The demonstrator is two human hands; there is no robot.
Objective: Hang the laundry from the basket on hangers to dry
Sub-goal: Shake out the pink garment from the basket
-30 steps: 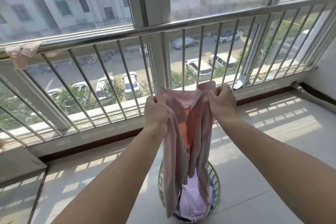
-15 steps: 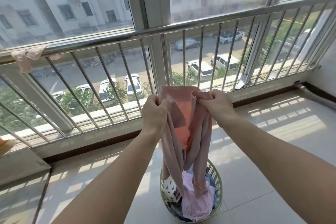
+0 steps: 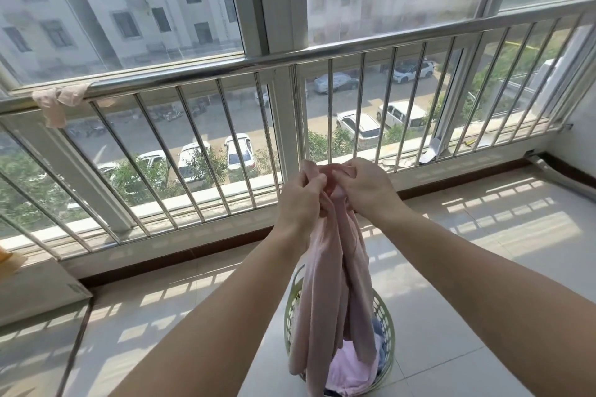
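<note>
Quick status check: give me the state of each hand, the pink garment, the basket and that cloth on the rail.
left hand: grips the pink garment's top
right hand: pinches the garment's top
pink garment: bunched, hanging into the basket, not on a hanger
basket: upright on the floor, laundry inside
small cloth: draped over the rail

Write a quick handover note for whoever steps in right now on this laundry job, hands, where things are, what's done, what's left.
Left hand and right hand both grip the top of the pink garment, bunched together; it hangs down over the green basket on the floor.
More laundry, including a lilac piece, is in the basket.
Done: one garment lifted out.
Left: no hanger in view; find one, hang this garment, then the rest.
</note>
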